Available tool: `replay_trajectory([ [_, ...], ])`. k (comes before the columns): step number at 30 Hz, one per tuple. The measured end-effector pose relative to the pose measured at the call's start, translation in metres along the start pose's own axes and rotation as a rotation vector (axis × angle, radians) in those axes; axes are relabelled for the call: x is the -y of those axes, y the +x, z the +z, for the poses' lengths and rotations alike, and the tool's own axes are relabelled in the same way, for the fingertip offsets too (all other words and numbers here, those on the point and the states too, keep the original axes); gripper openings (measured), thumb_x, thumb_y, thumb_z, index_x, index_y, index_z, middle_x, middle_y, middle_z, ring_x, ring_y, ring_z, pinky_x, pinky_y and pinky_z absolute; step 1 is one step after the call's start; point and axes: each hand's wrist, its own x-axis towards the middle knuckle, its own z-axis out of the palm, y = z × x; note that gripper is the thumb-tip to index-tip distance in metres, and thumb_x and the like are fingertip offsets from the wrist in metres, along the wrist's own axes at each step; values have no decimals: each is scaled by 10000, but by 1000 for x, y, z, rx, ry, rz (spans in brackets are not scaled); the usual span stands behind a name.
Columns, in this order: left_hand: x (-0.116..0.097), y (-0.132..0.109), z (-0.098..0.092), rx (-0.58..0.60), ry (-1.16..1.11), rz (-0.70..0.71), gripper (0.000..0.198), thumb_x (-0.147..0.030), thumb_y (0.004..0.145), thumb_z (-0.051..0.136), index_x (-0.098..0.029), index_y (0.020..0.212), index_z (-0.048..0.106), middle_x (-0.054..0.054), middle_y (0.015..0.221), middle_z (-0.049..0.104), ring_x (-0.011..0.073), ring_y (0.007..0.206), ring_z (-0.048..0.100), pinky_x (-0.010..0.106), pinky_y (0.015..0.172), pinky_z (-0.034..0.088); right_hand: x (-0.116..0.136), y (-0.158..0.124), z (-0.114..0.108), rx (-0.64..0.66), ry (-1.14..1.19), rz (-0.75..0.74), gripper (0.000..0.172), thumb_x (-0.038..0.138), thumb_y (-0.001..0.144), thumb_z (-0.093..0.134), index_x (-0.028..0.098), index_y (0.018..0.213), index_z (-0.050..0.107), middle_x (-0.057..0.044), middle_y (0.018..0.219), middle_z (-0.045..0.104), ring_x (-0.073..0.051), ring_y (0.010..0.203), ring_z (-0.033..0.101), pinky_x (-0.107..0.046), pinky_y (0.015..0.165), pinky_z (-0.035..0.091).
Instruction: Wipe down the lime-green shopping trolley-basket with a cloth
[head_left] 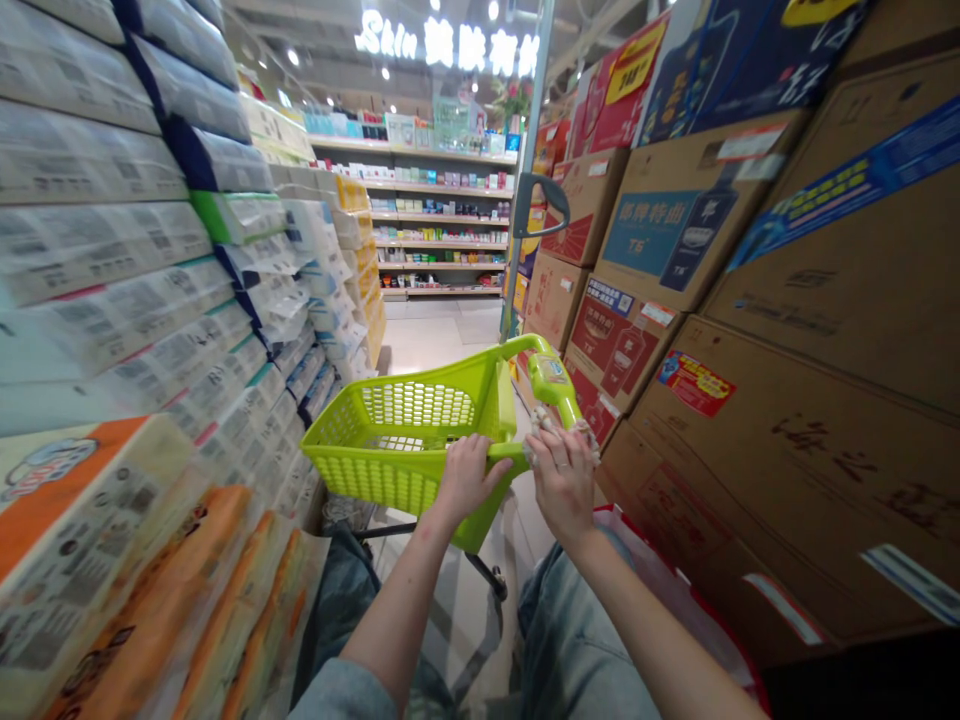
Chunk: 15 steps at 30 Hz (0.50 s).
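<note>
A lime-green shopping cart (375,470) stands before me at an angle. Its latticed basket points to the left and has nothing I can make out inside. My left hand (466,478) is closed over the cart's near rim, by the handle. My right hand (561,480) presses a crumpled whitish cloth or tissue (541,420) against the handle's right corner, fingers bent around it. Beyond that hand, the green handle (568,400) curves up to a part with a small label (551,370). Black legs and a caster (496,580) show below the basket.
Stacked white tissue packs (112,240) wall the left side, with orange packs (150,600) close by. Cardboard cartons (810,420) line the right. A red-edged white bag (675,610) sits by my right leg. A metal post with a grey handle (551,205) stands ahead, before cosmetics shelves (450,187).
</note>
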Motion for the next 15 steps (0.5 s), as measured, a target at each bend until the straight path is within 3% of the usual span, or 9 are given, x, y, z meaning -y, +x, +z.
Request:
replay_trajectory([
  [5,7,0,-2,17,-123,102,305,-334,922,380,-203,1157,524,59,1008,606,203,961,541,368,858,412,13,39,-4,291,-207,-21,313,224,913,351,179,1021,641,-144,983,668,-282,988,569,-479,963,354],
  [10,18,-11,-3,6,-91,98,328,-305,921,392,-214,1222,485,69,1050,603,209,998,540,383,889,416,10,79,-5,624,-304,153,318,316,902,378,148,941,646,-160,843,688,-257,796,653,-352,715,449],
  [13,23,-17,-3,-15,-33,61,326,-315,911,422,-211,1214,482,76,1064,594,219,1014,532,398,911,408,0,90,-4,701,-283,252,368,371,910,349,179,913,663,-138,872,701,-237,818,664,-316,703,448],
  [15,23,-19,-2,-4,-12,49,317,-324,908,433,-209,1198,487,74,1054,590,219,1005,529,398,908,407,-7,95,-3,653,-226,345,417,411,924,300,202,917,660,-116,885,704,-224,831,661,-311,721,451],
])
